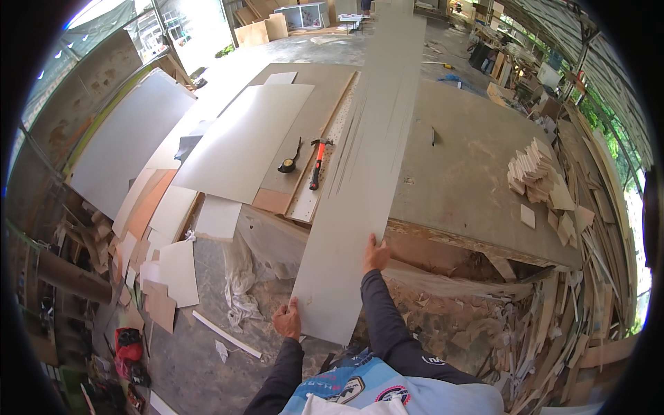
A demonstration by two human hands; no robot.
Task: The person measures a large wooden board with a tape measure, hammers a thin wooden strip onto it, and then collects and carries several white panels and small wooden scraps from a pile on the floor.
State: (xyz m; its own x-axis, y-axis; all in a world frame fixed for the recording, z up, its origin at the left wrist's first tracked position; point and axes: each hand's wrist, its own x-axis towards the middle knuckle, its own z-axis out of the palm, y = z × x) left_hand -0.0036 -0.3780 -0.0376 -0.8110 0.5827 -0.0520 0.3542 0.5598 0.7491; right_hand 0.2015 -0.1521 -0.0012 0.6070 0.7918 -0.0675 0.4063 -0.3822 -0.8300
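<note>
A long pale grey board [373,138] stretches away from me across the workbench, its near end jutting over the bench edge towards my body. My left hand [287,319] grips its left edge near the close corner. Higher up, my right hand [375,254] holds the right edge, fingers on the top face. Dark streaks run along the board's middle. Left of it on the bench lie a hammer [319,164] with an orange and black handle and a tape measure [288,164]. A narrow wooden strip [339,104] runs alongside, partly beside a perforated white strip.
A large white sheet [242,138] covers the bench's left part. Small wood offcuts [539,173] are piled on the right of the brown workbench top [470,152]. Scrap boards [178,273] lean at the left, and long timber strips [574,290] crowd the right. Crumpled plastic [240,283] hangs below.
</note>
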